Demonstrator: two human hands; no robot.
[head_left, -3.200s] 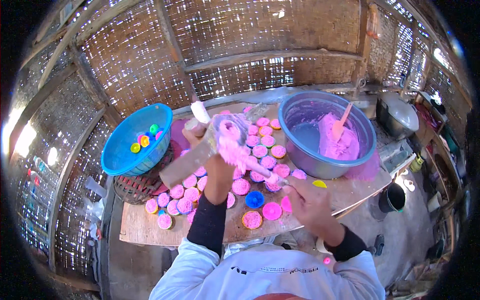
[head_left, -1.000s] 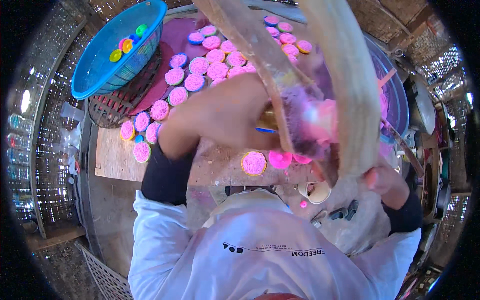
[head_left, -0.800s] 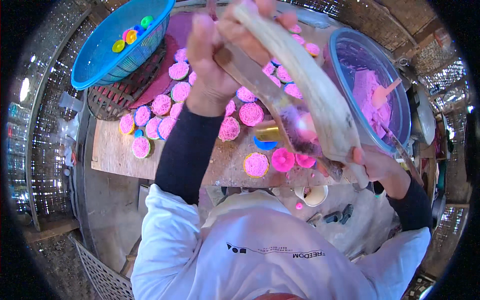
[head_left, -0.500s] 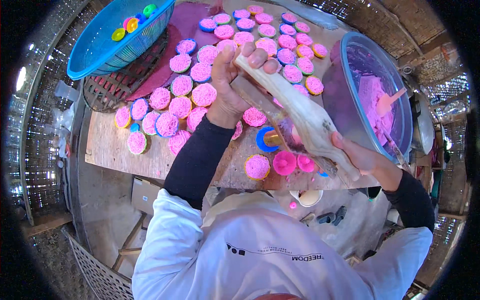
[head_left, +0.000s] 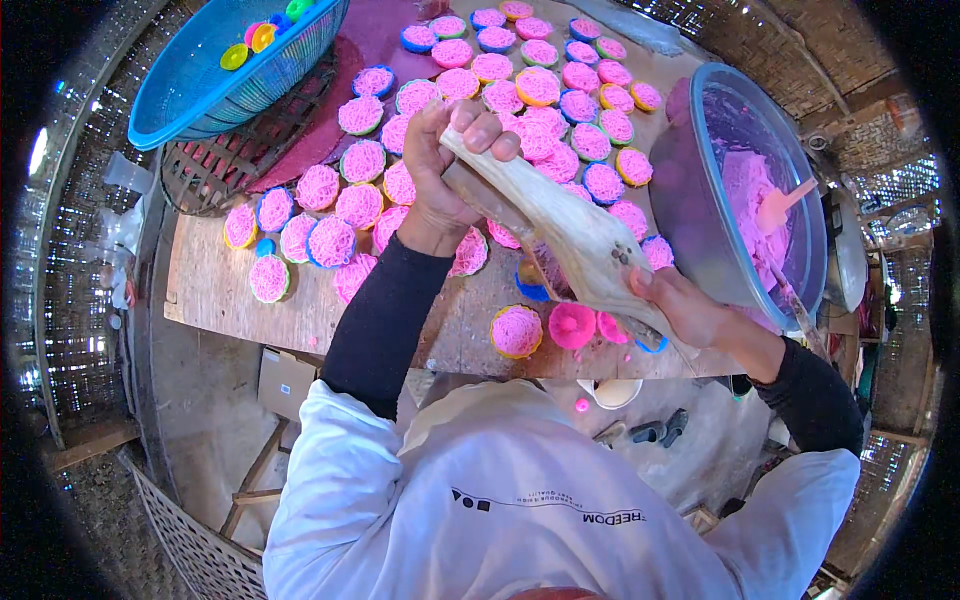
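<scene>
Both my hands grip a long wooden hand press [head_left: 575, 225] held slantwise above the table, its pale upper lever lying close over a darker lower piece. My left hand [head_left: 450, 170] wraps around the far left end, fingers curled over the top. My right hand [head_left: 690, 310] clasps the near right end, thumb on top. Partly hidden under the press is a blue mould [head_left: 533, 291]. Close by are a yellow-rimmed mould filled with pink strands [head_left: 517, 330] and a bright pink fluted mould [head_left: 572, 325].
Many small moulds of pink strands [head_left: 358, 206] cover the wooden table [head_left: 230, 293]. A large clear tub [head_left: 690, 215] at the right holds pink dough [head_left: 755, 200] and a pink spatula [head_left: 785, 203]. At the far left, a blue basket [head_left: 190, 110] with coloured moulds rests on a woven dark basket [head_left: 215, 175].
The press has turned slightly, and its upper lever now covers more of the lower piece. My left hand has shifted a little left and my right hand slightly left. The head view has shifted slightly.
</scene>
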